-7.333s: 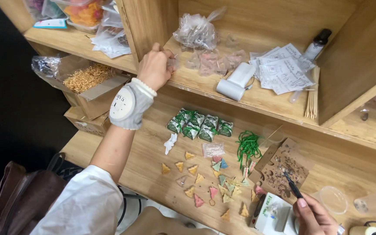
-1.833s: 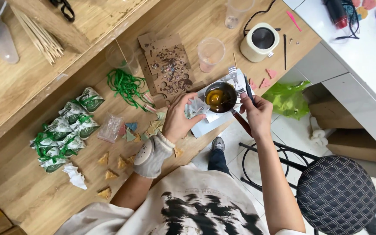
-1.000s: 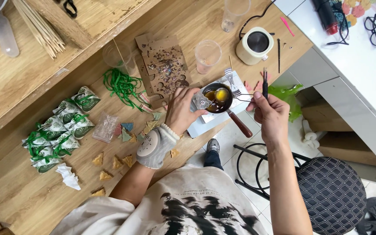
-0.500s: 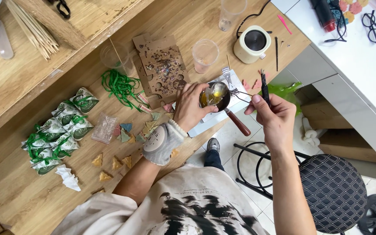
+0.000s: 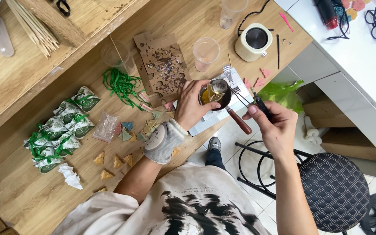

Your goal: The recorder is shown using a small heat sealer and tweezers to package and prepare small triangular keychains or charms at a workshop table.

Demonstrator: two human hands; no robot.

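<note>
My left hand (image 5: pixel 191 105), with a white brace on its wrist, closes its fingers on a small round pan (image 5: pixel 214 93) of amber liquid, held over a white sheet (image 5: pixel 214 119) at the wooden table's edge. The pan's wooden handle (image 5: pixel 240 122) points toward me. A shiny round piece sits at the pan's mouth; I cannot tell what it is. To the right of the pan, my right hand (image 5: pixel 273 126) pinches a thin black tool (image 5: pixel 258 101) whose tip points at the pan.
A cream round warmer (image 5: pixel 255 41), clear cups (image 5: pixel 205 52), speckled brown cardboard (image 5: pixel 164 67), green ribbon (image 5: pixel 120 85), green-white packets (image 5: pixel 62 130) and small triangles (image 5: pixel 118 161) lie on the table. Skewers (image 5: pixel 33 26) rest on the shelf. A black stool (image 5: pixel 334 191) stands at my right.
My right hand let go of the pan's handle and now holds the black tool beside it. My left hand took over the pan and tilted it slightly. The view shifted a little.
</note>
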